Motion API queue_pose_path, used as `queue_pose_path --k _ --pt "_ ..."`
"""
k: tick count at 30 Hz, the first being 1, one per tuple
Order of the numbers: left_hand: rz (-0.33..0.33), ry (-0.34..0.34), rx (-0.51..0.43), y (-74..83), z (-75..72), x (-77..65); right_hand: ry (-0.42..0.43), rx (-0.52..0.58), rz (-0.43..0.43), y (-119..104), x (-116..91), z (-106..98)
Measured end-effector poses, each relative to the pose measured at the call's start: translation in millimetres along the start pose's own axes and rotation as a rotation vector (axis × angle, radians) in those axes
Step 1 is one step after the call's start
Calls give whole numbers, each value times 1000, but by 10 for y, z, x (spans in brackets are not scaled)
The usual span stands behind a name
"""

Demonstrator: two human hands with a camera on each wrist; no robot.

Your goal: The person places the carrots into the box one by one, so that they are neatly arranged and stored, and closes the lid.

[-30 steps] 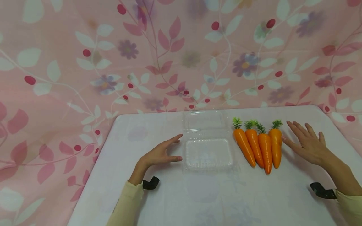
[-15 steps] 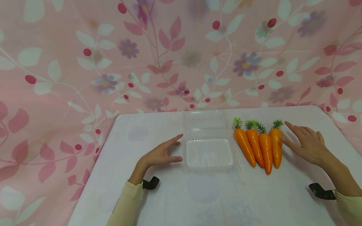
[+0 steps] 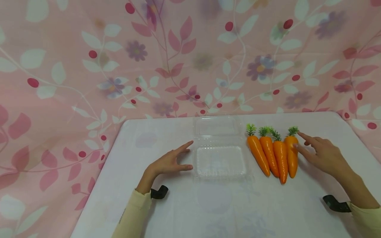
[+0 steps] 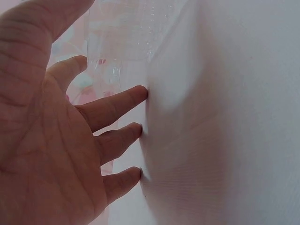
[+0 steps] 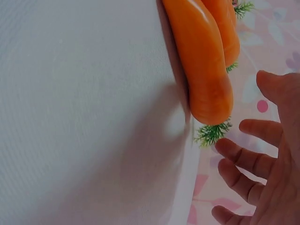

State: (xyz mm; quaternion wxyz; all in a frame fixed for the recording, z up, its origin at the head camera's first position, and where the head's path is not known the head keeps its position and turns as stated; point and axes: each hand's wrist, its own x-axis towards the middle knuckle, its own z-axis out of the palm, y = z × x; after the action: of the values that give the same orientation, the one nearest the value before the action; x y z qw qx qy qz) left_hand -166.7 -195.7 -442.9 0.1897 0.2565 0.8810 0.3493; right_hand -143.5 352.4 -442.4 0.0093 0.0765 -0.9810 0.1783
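Note:
Several orange carrots with green tops lie side by side right of centre on the white table. My right hand (image 3: 324, 155) is at the rightmost carrot (image 3: 291, 157), thumb over its upper side and index fingertip by its green top. In the right wrist view the fingers are spread and slightly bent near that carrot (image 5: 204, 70), holding nothing. A clear plastic clamshell box (image 3: 220, 174) lies with its lid (image 3: 216, 127) folded back. Beside the box's left edge my left hand (image 3: 168, 162) is held with thumb and fingers apart; its fingertips meet the table in the left wrist view.
The white table (image 3: 166, 215) has rounded back corners. Behind it hangs a pink floral cloth (image 3: 178, 59). Black wrist mounts are worn on the left sleeve (image 3: 135, 208) and the right sleeve (image 3: 364, 216).
My right hand has shifted slightly left toward the rightmost carrot, its fingers bending more and its thumb coming over the carrot. The left hand, box and carrots have stayed in place.

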Motion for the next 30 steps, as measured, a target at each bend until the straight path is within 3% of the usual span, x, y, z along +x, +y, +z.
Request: queue_pose_path --k 12,30 --pt "-6 -3 -7 25 -8 -9 42 85 153 -137 -29 29" --pt "0 -9 12 19 -5 -2 -23 70 291 -184 -45 74"
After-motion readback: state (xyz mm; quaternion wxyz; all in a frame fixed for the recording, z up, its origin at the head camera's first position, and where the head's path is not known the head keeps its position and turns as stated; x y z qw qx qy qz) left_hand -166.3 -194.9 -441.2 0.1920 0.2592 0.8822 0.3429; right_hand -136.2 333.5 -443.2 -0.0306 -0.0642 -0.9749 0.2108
